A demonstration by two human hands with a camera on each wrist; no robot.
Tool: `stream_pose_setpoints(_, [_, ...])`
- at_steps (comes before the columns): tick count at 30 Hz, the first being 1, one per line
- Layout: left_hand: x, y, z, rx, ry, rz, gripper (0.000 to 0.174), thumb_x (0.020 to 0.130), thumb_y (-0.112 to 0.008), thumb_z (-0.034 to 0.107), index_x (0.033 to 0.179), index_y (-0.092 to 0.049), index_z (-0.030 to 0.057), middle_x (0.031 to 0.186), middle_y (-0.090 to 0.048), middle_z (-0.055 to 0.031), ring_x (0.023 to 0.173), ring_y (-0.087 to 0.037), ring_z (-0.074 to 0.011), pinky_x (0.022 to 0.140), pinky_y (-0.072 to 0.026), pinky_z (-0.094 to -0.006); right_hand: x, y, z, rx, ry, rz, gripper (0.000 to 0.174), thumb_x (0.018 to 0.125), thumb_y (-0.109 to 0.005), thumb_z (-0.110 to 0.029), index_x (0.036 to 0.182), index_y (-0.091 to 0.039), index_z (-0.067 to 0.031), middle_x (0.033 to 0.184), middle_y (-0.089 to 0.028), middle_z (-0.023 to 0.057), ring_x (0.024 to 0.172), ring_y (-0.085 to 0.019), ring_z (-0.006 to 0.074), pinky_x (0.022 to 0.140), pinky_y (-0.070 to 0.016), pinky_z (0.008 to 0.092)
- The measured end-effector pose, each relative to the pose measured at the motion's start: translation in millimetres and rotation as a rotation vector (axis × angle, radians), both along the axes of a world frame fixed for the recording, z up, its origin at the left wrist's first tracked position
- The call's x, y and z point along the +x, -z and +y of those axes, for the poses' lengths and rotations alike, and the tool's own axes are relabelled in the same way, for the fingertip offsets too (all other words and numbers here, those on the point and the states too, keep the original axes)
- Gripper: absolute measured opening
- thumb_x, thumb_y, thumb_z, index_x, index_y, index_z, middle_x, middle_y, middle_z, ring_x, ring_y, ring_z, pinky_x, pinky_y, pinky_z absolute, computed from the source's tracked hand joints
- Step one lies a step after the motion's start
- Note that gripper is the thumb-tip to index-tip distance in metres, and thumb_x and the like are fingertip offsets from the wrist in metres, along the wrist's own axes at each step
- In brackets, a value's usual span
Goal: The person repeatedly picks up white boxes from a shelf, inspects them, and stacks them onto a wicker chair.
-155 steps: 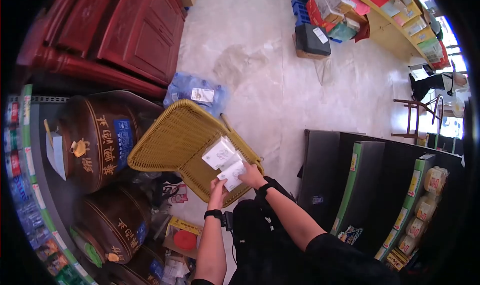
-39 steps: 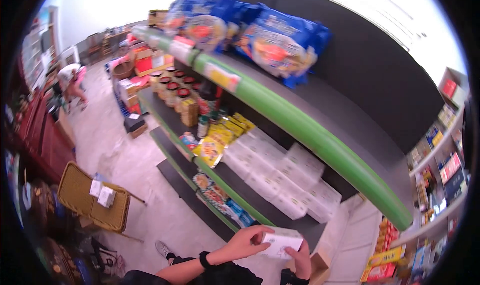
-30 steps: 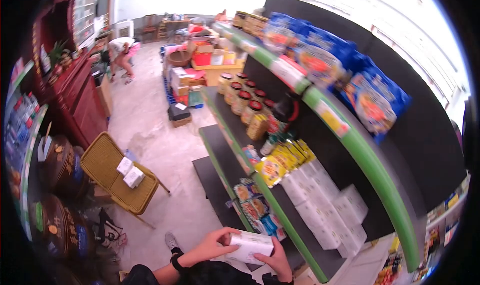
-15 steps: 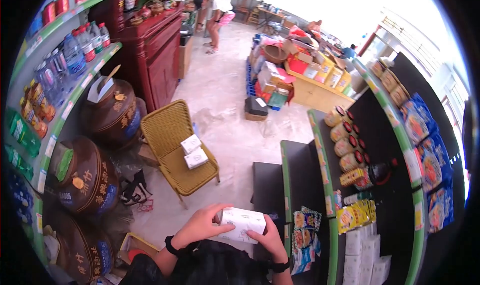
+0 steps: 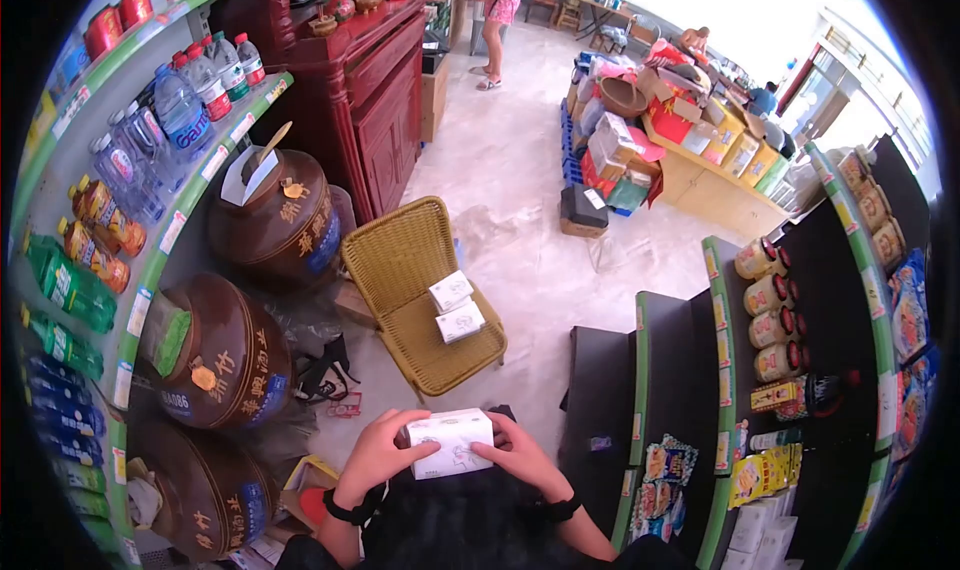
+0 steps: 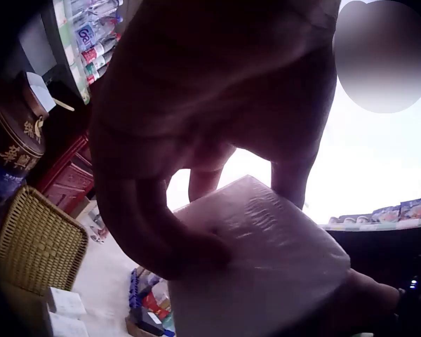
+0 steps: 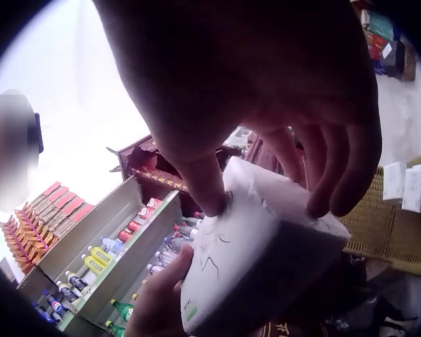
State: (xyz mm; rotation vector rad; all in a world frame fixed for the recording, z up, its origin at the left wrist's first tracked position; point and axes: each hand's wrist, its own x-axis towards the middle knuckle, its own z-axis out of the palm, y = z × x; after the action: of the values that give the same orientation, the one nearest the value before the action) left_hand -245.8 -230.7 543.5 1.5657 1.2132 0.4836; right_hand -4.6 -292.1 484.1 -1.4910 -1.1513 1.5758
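Head view: holding a white wrapped pack [image 5: 447, 442] level, close before the body. Gripping its left end with the left hand [image 5: 378, 455], clasping its right end with the right hand [image 5: 520, 455]. Just beyond, facing a wicker chair [image 5: 400, 260] bearing two similar packs [image 5: 455, 307].

Chair [image 5: 400, 255] taken as landmark. Two seat packs [image 5: 455, 308] lay on it, just beside each other. Jars [image 5: 285, 220] stood left of the chair, the cabinet [image 5: 385, 100] behind it, and the shelf unit [image 5: 650, 370] to its right. In front of the chair, the held pack [image 5: 447, 442] sat between the left hand [image 5: 378, 452] and right hand [image 5: 518, 452].
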Motion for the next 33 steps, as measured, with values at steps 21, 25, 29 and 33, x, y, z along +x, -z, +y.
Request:
stream_pose_setpoints(21, [39.2,208.0,187.8,-0.469,-0.78,-0.049,0.04,0.081,-0.075,0.021,0.116,-0.061,0.007,0.091,-0.06,-0.0028,0.076,-0.057,-0.01,0.06,-0.0468,-0.0232,47.1,161.7,312.9,-0.38,-0.651,0.087,0.053,0.089,-0.061,-0.031,0.13,-0.047,-0.0009,0.105,-0.063,0.0113,0.077,-0.062,0.016,0.067,-0.0511,0.0292])
stream_pose_setpoints(25, [41.2,185.1,203.1,-0.489,-0.817,0.057,0.041,0.08,-0.075,0.019,0.117,-0.06,0.007,0.091,-0.059,-0.0031,0.077,-0.057,-0.011,0.063,-0.046,-0.0241,30.7,180.1,335.2,-0.309,-0.64,0.112,0.051,0.088,-0.06,-0.032,0.128,-0.048,-0.0016,0.094,-0.062,0.0103,0.073,-0.059,0.0154,0.065,-0.0483,0.0295])
stream_pose_setpoints(29, [28.7,182.9,207.8,-0.549,-0.795,0.095,0.043,0.083,-0.072,0.014,0.121,-0.056,0.0047,0.102,-0.062,-0.0072,0.086,-0.059,-0.0141,0.069,-0.0464,-0.0261,12.5,199.8,342.9,-0.325,-0.704,0.117,0.045,0.087,-0.06,-0.031,0.122,-0.05,-0.003,0.078,-0.058,0.0055,0.066,-0.055,0.0141,0.059,-0.0455,0.0284])
stream_pose_setpoints(33, [14.2,190.4,224.3,-0.534,-0.777,0.1,0.046,0.078,-0.076,0.016,0.118,-0.057,0.0038,0.09,-0.061,-0.0061,0.074,-0.057,-0.0116,0.062,-0.0455,-0.0238,8.0,187.5,361.2,-0.42,-0.729,0.143,0.04,0.086,-0.06,-0.03,0.115,-0.053,-0.0043,0.072,-0.056,0.0025,0.06,-0.053,0.0126,0.053,-0.043,0.0277])
